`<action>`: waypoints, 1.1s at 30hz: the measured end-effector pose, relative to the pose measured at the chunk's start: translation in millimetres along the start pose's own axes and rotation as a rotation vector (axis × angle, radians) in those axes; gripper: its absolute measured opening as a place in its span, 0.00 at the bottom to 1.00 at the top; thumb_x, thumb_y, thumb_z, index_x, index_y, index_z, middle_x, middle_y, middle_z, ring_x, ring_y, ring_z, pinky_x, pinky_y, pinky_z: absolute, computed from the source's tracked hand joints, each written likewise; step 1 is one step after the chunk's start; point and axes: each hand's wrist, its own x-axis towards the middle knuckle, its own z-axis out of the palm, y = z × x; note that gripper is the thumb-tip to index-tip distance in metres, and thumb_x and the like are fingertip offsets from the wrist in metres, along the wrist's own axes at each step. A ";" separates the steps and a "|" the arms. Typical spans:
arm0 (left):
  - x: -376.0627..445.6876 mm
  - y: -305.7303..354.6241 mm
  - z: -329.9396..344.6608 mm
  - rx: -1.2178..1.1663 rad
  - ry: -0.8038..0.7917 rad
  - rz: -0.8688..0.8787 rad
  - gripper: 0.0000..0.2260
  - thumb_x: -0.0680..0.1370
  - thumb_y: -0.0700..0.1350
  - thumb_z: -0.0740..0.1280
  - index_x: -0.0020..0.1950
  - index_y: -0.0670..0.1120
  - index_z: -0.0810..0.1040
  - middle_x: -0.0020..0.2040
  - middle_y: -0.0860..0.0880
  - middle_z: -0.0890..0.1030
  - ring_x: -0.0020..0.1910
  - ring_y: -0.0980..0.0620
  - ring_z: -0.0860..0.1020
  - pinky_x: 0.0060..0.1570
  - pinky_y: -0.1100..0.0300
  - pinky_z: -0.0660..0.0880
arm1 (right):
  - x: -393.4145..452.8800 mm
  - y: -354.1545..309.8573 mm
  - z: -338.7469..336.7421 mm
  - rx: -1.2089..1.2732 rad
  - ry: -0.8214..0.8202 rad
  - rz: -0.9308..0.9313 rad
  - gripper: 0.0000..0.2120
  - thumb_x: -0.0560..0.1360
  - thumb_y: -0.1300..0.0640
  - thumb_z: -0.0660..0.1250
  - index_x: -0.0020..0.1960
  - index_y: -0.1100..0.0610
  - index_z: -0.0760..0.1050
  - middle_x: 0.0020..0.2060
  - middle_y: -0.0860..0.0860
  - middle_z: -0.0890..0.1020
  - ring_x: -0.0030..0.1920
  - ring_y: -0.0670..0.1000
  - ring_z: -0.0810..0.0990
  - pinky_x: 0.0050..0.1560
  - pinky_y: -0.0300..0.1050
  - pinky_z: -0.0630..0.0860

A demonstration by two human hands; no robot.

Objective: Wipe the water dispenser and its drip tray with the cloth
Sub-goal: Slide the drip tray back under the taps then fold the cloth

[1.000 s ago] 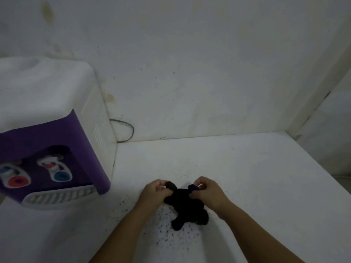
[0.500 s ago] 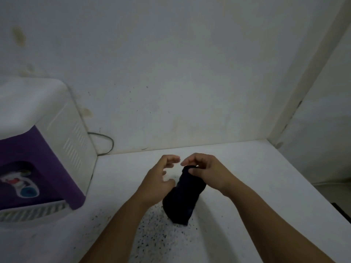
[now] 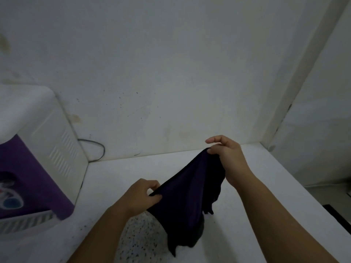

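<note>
Fingers of your left hand (image 3: 139, 196) curl in and pinch one edge of the dark cloth (image 3: 187, 196) between thumb and forefinger, while your right hand (image 3: 226, 158) pinches the opposite edge up and to the right of it, with its index finger lifted clear above the fabric. You hold the two pinches well apart, so the cloth is stretched into a slanted sheet between them. That looks like shaking it open to get a flat wiping face before you start on the machine.

Below your fingers the loose part hangs in soft folds and its ragged lower corners drop toward the white counter (image 3: 133, 171); whether they touch it I cannot tell. The fabric reads as thin, limp and matte, very dark, perhaps navy or purple, so it should drape over corners easily.

Far to the left of your left-hand fingers stands the water dispenser (image 3: 43, 149), untouched by either hand. Its shell is smooth white plastic with rounded corners and a ribbed vent panel on the side, and the front is purple. At its foot, left and below your fingers, sits the slotted white drip tray (image 3: 24, 222), whose grooves will likely catch the cloth. A thin cable (image 3: 98, 149) loops behind it along the stained wall (image 3: 171, 73). Dark specks dot the counter beneath your left wrist.
</note>
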 end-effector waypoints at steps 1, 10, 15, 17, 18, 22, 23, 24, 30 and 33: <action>-2.3 -8.8 -0.7 -0.010 0.002 -0.066 0.07 0.77 0.45 0.66 0.39 0.50 0.78 0.40 0.54 0.82 0.40 0.57 0.79 0.42 0.66 0.72 | 1.2 1.8 -2.4 0.029 0.039 0.037 0.14 0.67 0.70 0.64 0.40 0.52 0.81 0.28 0.51 0.79 0.31 0.49 0.77 0.32 0.41 0.74; -6.0 -23.8 -3.7 -0.010 0.415 -0.236 0.04 0.76 0.45 0.69 0.42 0.53 0.82 0.43 0.53 0.78 0.43 0.57 0.76 0.37 0.69 0.68 | -0.3 13.6 -3.0 -0.117 -0.049 0.115 0.19 0.69 0.73 0.61 0.49 0.53 0.79 0.39 0.56 0.81 0.35 0.52 0.77 0.34 0.42 0.74; 7.6 4.9 -8.3 -0.177 0.547 -0.183 0.13 0.75 0.37 0.67 0.42 0.56 0.83 0.45 0.53 0.80 0.44 0.56 0.79 0.38 0.74 0.69 | -8.8 0.8 8.9 -0.559 -0.852 0.093 0.29 0.67 0.79 0.56 0.52 0.51 0.80 0.46 0.53 0.86 0.47 0.54 0.83 0.48 0.47 0.80; 9.4 24.0 -9.3 -0.357 0.443 -0.120 0.16 0.73 0.33 0.65 0.41 0.55 0.83 0.44 0.54 0.83 0.44 0.55 0.81 0.44 0.70 0.75 | -10.3 -1.5 18.3 -0.721 -0.823 -0.020 0.28 0.68 0.78 0.58 0.49 0.48 0.81 0.42 0.48 0.86 0.46 0.50 0.83 0.50 0.45 0.80; 9.4 33.6 -9.5 -0.411 0.389 -0.079 0.17 0.73 0.32 0.65 0.41 0.53 0.84 0.43 0.53 0.84 0.44 0.55 0.82 0.47 0.66 0.76 | -11.1 -2.5 22.3 -0.744 -0.763 -0.080 0.27 0.69 0.77 0.59 0.48 0.47 0.81 0.40 0.47 0.85 0.44 0.48 0.83 0.48 0.42 0.80; 8.8 62.4 -5.9 -0.589 0.219 0.045 0.10 0.73 0.33 0.68 0.45 0.48 0.80 0.43 0.50 0.84 0.40 0.53 0.82 0.41 0.65 0.77 | -11.1 -3.6 35.1 -0.553 -0.501 -0.256 0.20 0.69 0.73 0.66 0.46 0.49 0.78 0.41 0.48 0.82 0.42 0.48 0.81 0.45 0.44 0.80; 8.7 66.3 -5.1 -0.635 0.216 0.048 0.10 0.73 0.33 0.69 0.47 0.47 0.77 0.44 0.50 0.83 0.38 0.54 0.81 0.39 0.66 0.77 | -10.7 -3.5 36.6 -0.543 -0.446 -0.292 0.19 0.68 0.71 0.68 0.47 0.47 0.77 0.43 0.47 0.81 0.42 0.47 0.81 0.44 0.45 0.80; 8.7 68.9 -5.2 -0.677 0.229 0.040 0.12 0.72 0.34 0.71 0.49 0.48 0.73 0.44 0.50 0.82 0.36 0.55 0.81 0.37 0.66 0.76 | -9.9 -3.9 37.1 -0.553 -0.411 -0.313 0.20 0.68 0.69 0.70 0.48 0.45 0.75 0.46 0.46 0.79 0.43 0.46 0.80 0.44 0.45 0.81; 9.2 72.3 -3.8 -0.546 0.423 -0.042 0.23 0.67 0.42 0.77 0.49 0.53 0.64 0.42 0.52 0.78 0.34 0.56 0.80 0.38 0.68 0.75 | -7.9 -4.9 31.6 -0.631 -0.526 -0.196 0.19 0.74 0.66 0.66 0.58 0.45 0.75 0.42 0.42 0.83 0.47 0.42 0.81 0.47 0.33 0.76; 9.8 72.0 1.0 -0.549 0.415 -0.007 0.14 0.73 0.44 0.72 0.48 0.51 0.66 0.44 0.48 0.78 0.36 0.56 0.82 0.41 0.64 0.79 | -11.6 -2.2 33.6 -0.672 -0.457 -0.237 0.13 0.75 0.62 0.65 0.54 0.46 0.78 0.41 0.45 0.81 0.46 0.47 0.81 0.47 0.40 0.78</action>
